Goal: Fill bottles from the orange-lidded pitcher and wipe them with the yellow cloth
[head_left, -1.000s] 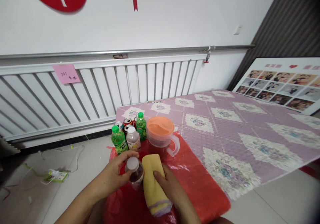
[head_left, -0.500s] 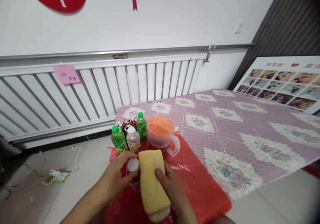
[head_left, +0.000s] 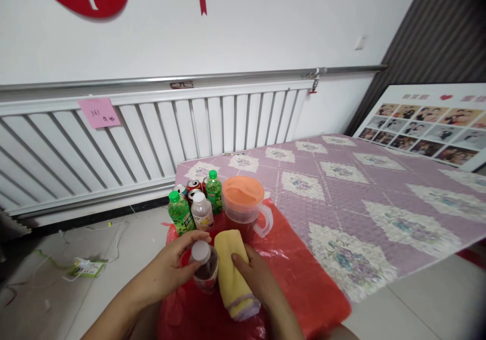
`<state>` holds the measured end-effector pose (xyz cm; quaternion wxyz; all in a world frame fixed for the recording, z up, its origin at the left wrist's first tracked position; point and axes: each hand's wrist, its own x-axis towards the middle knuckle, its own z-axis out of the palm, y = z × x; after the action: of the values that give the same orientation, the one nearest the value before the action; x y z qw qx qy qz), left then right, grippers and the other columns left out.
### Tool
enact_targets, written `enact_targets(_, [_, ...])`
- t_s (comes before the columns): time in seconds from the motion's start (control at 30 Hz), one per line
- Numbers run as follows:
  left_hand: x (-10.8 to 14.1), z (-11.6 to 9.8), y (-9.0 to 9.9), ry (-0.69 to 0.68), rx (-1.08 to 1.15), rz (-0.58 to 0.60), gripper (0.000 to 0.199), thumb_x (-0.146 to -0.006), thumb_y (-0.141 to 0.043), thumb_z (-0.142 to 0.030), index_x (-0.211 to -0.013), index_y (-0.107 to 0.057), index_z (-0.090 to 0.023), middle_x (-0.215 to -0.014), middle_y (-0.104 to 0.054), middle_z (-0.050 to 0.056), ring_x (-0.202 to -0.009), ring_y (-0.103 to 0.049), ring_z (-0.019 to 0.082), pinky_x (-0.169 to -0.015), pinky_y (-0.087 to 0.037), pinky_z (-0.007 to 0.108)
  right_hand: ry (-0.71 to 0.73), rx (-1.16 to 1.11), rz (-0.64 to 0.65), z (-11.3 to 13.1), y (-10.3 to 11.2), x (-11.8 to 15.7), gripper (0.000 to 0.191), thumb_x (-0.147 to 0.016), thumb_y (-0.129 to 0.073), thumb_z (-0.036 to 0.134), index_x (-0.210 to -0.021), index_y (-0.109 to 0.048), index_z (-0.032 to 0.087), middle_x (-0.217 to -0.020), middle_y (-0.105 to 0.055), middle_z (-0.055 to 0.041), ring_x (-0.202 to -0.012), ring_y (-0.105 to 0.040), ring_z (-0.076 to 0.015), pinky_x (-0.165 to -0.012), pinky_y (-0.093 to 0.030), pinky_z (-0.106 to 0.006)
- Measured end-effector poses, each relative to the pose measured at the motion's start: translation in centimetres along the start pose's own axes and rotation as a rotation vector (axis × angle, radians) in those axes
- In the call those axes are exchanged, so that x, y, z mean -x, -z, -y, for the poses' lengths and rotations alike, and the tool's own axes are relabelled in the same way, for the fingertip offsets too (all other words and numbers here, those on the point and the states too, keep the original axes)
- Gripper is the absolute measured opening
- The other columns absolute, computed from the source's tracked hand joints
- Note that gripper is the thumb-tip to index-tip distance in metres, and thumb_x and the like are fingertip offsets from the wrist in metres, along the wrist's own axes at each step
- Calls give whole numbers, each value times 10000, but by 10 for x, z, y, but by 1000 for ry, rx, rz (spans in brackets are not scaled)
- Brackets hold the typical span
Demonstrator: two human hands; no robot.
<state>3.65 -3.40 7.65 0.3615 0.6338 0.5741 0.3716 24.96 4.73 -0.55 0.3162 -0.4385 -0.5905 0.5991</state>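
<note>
A small clear bottle (head_left: pixel 207 274) with a white cap and dark contents stands on the red plastic sheet. My left hand (head_left: pixel 172 264) curves around its left side, thumb and fingers apart. The thumb tip is at the bottle's front, just below the cap; contact is hard to tell. My right hand (head_left: pixel 256 274) grips a folded yellow towel (head_left: pixel 230 269), thumb on top and the other fingers hidden beneath. The towel lies close to the bottle's right side. Past my hands stands a clear plastic jug (head_left: pixel 243 216) with an orange lid and a handle.
A white-capped bottle (head_left: pixel 202 213), two green bottles (head_left: pixel 180 213) and several drink cans (head_left: pixel 194 185) cluster left of the jug. Red plastic sheet (head_left: pixel 304 284) covers the near surface. A quilted bed cover (head_left: pixel 304 205) extends right, and a white radiator (head_left: pixel 220 124) lines the wall.
The towel has drawn away from the bottle and tilted, uncovering more of the bottle's body. My left thumb has pulled back from across the bottle's front.
</note>
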Motion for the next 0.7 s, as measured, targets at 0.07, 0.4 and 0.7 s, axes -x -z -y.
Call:
enact_targets(0.07, [1,1,0,0,-1,-5,479,-779,-570,-109,-1229,-550,-273,-1279,-612,53,-1206,-554,240,-1067,-419,422,13,-23,1,1,1,2,317,-813,-597,365,-1085,-645,209,-1039,-731,-84,-936,-673,-276,-762,-522,-370])
enact_targets(0.4, [0,9,-1,-34,12,-18,449,-798,-593,-132,-1223,-547,-269,-1277,-618,56,-1196,-563,248,-1057,-434,429,37,-251,82,15,-13,21,436,-794,-623,443,-1161,-598,210,-1082,-725,-86,-928,-681,-280,-729,-533,-364])
enact_targets(0.7, [2,10,-2,-21,-8,-43,439,-800,-598,-154,-1225,-560,-259,-1268,-622,75,-1181,-568,259,-1042,-440,436,24,-14,-63,2,-7,0,303,-812,-577,370,-1059,-623,202,-1023,-729,-88,-928,-678,-286,-775,-530,-381])
